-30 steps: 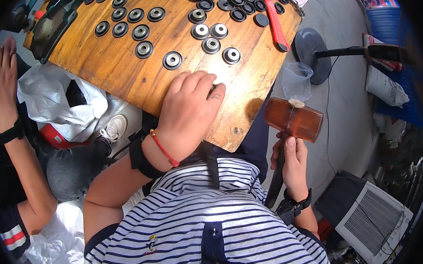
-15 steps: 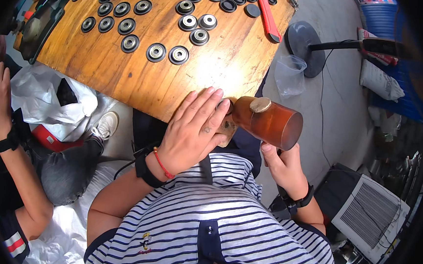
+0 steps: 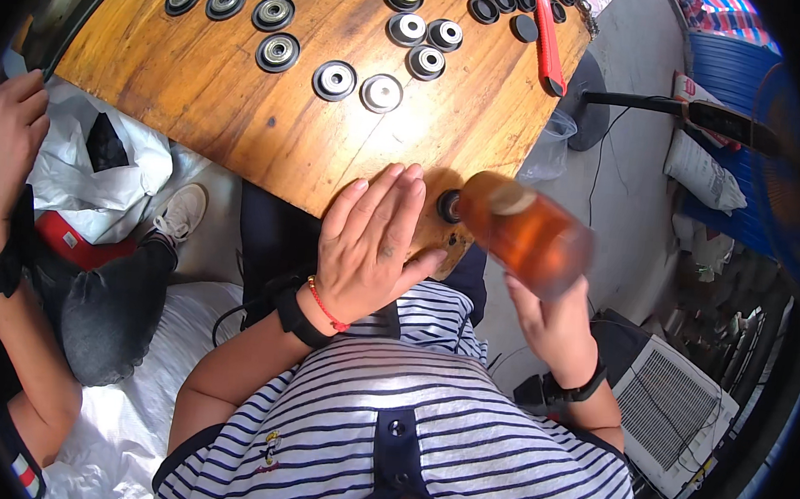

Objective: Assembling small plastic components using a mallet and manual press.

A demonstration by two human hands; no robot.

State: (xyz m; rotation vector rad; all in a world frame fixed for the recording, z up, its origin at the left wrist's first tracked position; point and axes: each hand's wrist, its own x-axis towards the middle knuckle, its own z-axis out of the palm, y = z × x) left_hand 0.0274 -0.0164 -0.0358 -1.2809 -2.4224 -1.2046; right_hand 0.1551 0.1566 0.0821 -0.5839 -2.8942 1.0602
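Observation:
My left hand [image 3: 371, 238] lies with its fingers stretched out at the near edge of the wooden table [image 3: 213, 134], holding nothing. Just right of its fingertips, near the table's corner, sits a black ring-shaped part with a metal bearing [image 3: 448, 206], partly covered by the head of a mallet. That amber, see-through mallet [image 3: 531, 235] is gripped in my right hand [image 3: 557, 330]; its handle is mostly hidden behind the head, which is a little blurred. Whether the mallet face touches the part I cannot tell. Several similar black discs with bearings [image 3: 335, 81] lie farther back on the table.
A red utility knife [image 3: 548, 51] lies by the right table edge, next to black caps [image 3: 484, 10]. At left are a co-worker's hand [image 3: 8, 143] and a white sack [image 3: 131, 189]. Beyond the table stand a fan [image 3: 688, 107] and a pale grilled appliance [image 3: 672, 408].
The mallet has shifted right and tilted in my right hand, uncovering the black part. My view has shifted, and the co-worker's hand at left has risen.

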